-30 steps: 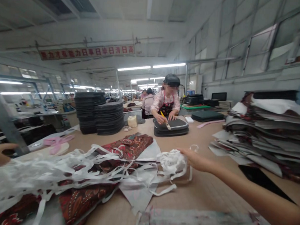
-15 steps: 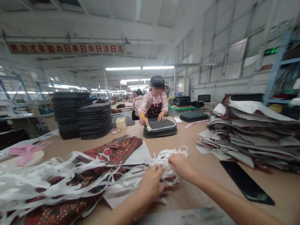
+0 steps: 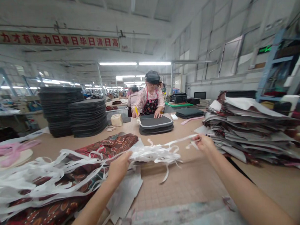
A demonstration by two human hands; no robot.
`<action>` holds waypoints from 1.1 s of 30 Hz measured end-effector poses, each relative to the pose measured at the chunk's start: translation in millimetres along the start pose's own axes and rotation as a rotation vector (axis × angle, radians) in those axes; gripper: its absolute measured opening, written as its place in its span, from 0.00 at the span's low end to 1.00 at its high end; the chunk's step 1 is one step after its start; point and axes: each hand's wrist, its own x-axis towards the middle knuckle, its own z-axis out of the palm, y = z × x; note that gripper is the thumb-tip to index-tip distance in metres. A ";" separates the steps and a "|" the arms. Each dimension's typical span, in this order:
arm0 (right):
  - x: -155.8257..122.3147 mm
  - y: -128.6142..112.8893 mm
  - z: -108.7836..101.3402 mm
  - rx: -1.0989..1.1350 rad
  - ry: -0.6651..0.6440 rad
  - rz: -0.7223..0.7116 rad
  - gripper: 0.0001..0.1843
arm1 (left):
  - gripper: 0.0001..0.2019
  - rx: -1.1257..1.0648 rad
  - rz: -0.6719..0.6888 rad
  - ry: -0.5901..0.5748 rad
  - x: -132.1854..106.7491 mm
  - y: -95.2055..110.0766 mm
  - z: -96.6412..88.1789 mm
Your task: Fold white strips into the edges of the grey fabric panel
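Note:
My left hand grips a bunch of white nonwoven strips near the table's middle. My right hand pinches the far end of the same tangle, and a single strip runs taut toward it. More loose white strips trail left over a red-brown paisley fabric. A grey felt sheet lies under my left wrist.
Tall stacks of dark pads stand beyond the fabric. A co-worker brushes a dark padded piece across the table. A large heap of fabric-backed sheets rises on the right, and a pink strap lies at the left.
My hands have moved apart, drawing the bunched white strips out into a stretched length between them. My right hand has moved up and to the right. The view has turned slightly left.

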 end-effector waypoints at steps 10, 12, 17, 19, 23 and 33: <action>-51.3 -21.4 48.9 -0.533 -0.434 -0.391 0.08 | 0.19 -0.231 0.037 0.073 5.8 14.6 -5.1; -73.6 -11.5 72.2 -0.654 -0.573 -0.486 0.14 | 0.15 -0.330 0.083 0.081 3.5 20.9 -0.4; -92.7 14.3 100.9 -1.030 -0.621 -0.575 0.12 | 0.11 -0.668 0.193 0.050 1.8 22.7 1.5; -79.9 13.4 101.2 -1.163 -0.531 -0.578 0.10 | 0.15 -0.808 0.161 0.013 3.3 18.3 3.3; -42.6 -7.0 94.3 -1.341 -0.288 -0.539 0.12 | 0.19 -1.050 0.008 0.025 8.9 5.9 11.5; -4.0 -32.4 19.7 -1.535 -0.113 -0.295 0.15 | 0.12 -1.316 -0.364 0.339 20.3 -25.1 -4.2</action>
